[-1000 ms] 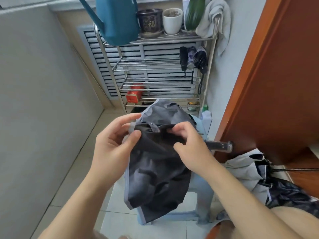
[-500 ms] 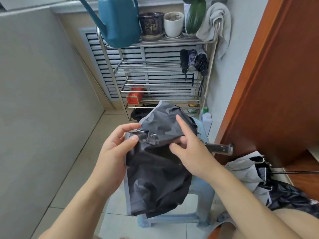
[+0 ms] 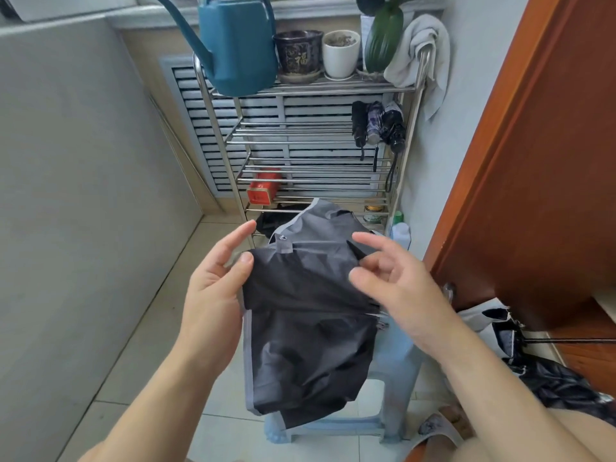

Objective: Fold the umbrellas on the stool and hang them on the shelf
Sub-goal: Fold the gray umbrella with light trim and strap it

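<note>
Against the far wall stands a metal shelf [image 3: 230,151] w/ several rail tiers. Its top tier carries a teal watering can [image 3: 238,45], a dark pot [image 3: 297,51], a white pot [image 3: 340,53] and a green plant [image 3: 383,35]; a grey towel [image 3: 423,51] is draped over the top right corner. Three folded umbrellas [image 3: 378,125] hang under that top tier at the right, straps dangling. A red tin [image 3: 263,191] sits on a lower tier at left.

Right side of the scene: an orange-brown door [image 3: 540,161]. At its foot, on the floor, lies another umbrella [image 3: 510,331] — pale and dark fabric, loose, thin shaft pointing right.

Centre, near: a pale blue stool [image 3: 396,368] on the tiled floor, mostly covered by the dark grey umbrella [image 3: 310,328] held up in front of it. Fabric hangs down in loose folds, lighter grey trim along its left edge, a strap tab w/ a snap [image 3: 284,243] near the top.

Left hand [image 3: 213,295] grips the canopy's upper left edge — thumb pressed on the fabric front, fingers behind. Right hand [image 3: 403,288] is at the upper right, pinching a fold btwn thumb and a bent finger, index finger extended and free. Hands are apart, the cloth stretched between them.
</note>
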A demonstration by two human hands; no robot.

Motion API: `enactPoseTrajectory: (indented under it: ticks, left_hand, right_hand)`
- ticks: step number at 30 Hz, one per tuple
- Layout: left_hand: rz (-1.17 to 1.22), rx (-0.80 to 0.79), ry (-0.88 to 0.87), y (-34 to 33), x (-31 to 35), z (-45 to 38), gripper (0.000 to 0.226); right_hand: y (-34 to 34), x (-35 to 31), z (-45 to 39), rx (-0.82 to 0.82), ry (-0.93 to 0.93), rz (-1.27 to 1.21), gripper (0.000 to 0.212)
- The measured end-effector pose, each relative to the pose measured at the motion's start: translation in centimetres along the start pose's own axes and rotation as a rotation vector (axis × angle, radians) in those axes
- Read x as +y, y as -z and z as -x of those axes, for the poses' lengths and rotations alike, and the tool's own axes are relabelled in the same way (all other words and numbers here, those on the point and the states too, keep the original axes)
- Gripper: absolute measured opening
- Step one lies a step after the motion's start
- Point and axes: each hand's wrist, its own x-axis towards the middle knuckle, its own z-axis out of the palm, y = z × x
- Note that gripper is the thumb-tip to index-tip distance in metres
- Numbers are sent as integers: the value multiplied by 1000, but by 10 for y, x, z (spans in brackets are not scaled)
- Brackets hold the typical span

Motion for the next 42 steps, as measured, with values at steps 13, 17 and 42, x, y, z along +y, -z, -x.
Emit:
enactPoseTrajectory:
  ticks: [13, 17, 42]
  left_hand:
    - [-237, -93, -356, 2, 6, 7, 48]
    - [-300, -69, -413, 3, 5, 9, 48]
    - [-405, -132, -342, 4, -1, 26, 37]
  right_hand:
    - [3, -14, 12, 1, 85, 42, 62]
    - [16, -20, 21, 172, 209, -178, 44]
    - [7, -6, 36, 304, 344, 58, 36]
